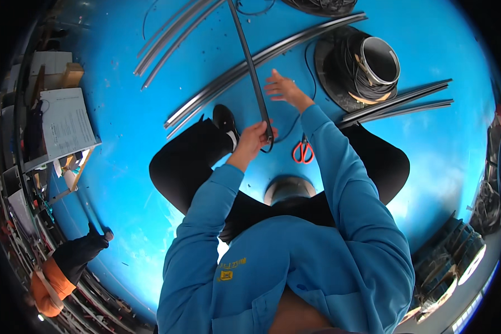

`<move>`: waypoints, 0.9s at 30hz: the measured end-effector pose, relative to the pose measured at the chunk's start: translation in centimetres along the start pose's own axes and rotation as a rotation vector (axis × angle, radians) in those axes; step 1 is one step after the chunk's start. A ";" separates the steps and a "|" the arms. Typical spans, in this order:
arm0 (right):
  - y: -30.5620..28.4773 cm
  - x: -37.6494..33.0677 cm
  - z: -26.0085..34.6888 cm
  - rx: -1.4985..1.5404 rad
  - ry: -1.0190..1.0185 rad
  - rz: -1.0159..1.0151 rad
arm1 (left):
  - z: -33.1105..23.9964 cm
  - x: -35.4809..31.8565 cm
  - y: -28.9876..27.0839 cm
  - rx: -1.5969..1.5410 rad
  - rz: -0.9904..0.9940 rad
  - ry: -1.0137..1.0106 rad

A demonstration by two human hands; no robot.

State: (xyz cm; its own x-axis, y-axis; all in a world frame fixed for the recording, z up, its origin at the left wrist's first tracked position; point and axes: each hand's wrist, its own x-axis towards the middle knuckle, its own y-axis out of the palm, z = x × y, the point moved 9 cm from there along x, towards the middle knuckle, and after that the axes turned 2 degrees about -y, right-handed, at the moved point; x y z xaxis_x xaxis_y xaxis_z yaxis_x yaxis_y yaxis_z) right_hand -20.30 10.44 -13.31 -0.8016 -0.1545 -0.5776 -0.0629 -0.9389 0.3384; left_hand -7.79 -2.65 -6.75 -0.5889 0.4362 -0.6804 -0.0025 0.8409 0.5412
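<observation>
A long dark strip [251, 68] runs from the top of the view down toward me. My left hand [253, 142] is closed around its near end. A thin black cord [288, 133] curves from beside that end up toward the spool. My right hand [283, 89] is held just right of the strip, fingers stretched and apart, with nothing in it. Between my forearms, scissors with red handles [303, 152] lie on the blue floor, their blades partly hidden by my right sleeve.
A bundle of long dark profiles [222, 83] lies crosswise beneath the strip. More profiles lie at the upper left and right [398, 103]. A spool wound with black cord [348, 61] stands at the right. Shelving [64, 125] and another person [53, 284] are at the left.
</observation>
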 end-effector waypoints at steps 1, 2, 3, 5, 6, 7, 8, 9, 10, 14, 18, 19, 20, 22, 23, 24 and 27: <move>-3.8 -0.4 -1.4 -0.019 -0.006 -0.175 | 0.1 0.0 -0.3 0.023 -0.042 -0.029; -7.0 -1.1 -2.6 -0.020 -0.082 -0.271 | 0.2 -0.1 -0.3 0.039 -0.051 -0.048; -9.7 -2.5 -5.6 -0.019 -0.024 -0.303 | 0.3 -0.4 -0.6 0.041 -0.092 -0.076; -15.6 -6.7 -8.6 -0.691 -0.073 -0.577 | 0.0 -0.5 -0.2 0.089 -0.079 -0.098; -17.3 -8.4 -9.8 -1.034 -0.018 -0.736 | -0.3 -0.4 0.2 0.116 -0.070 -0.103; -17.1 -9.1 -11.6 -1.030 -0.091 -0.698 | -0.3 -0.3 0.5 0.143 -0.075 -0.126; -17.1 -10.1 -14.6 -1.078 0.050 -0.671 | -0.5 -0.1 1.0 0.146 -0.064 -0.117; -17.1 -11.1 -17.5 -1.142 0.282 -0.648 | -0.6 -0.1 1.3 0.159 -0.061 -0.115; -15.8 -11.1 -18.1 -1.119 0.204 -0.632 | -0.6 -0.1 1.7 0.171 -0.058 -0.115; -12.7 -11.4 -20.1 -1.190 0.351 -0.586 | -0.5 0.0 3.0 0.200 -0.047 -0.111; -12.1 -11.2 -21.2 -1.226 0.337 -0.539 | -0.8 0.2 3.5 0.222 -0.036 -0.101; -12.4 -11.2 -21.8 -1.230 0.356 -0.562 | -0.8 0.2 3.5 0.235 -0.038 -0.109; -12.7 -11.3 -22.4 -1.236 0.371 -0.586 | -0.7 0.3 3.5 0.248 -0.039 -0.116; -13.1 -11.3 -23.4 -1.243 0.369 -0.602 | -0.7 0.4 3.4 0.255 -0.037 -0.130; -13.3 -11.3 -23.7 -1.247 0.366 -0.607 | -0.9 0.5 3.3 0.266 -0.047 -0.118; -13.5 -11.3 -23.8 -1.250 0.362 -0.611 | -1.1 0.5 3.1 0.278 -0.052 -0.118; -13.7 -11.5 -23.5 -1.255 0.351 -0.611 | -1.6 0.1 2.5 0.307 -0.075 -0.128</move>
State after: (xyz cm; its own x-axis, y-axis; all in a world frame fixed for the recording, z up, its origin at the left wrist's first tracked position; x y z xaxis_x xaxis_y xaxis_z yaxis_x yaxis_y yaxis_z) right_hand 3.74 17.89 -28.77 -0.6438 0.4711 -0.6030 0.3667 -0.5017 -0.7835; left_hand -9.13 -1.03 -4.69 -0.4904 0.3896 -0.7796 0.2132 0.9210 0.3262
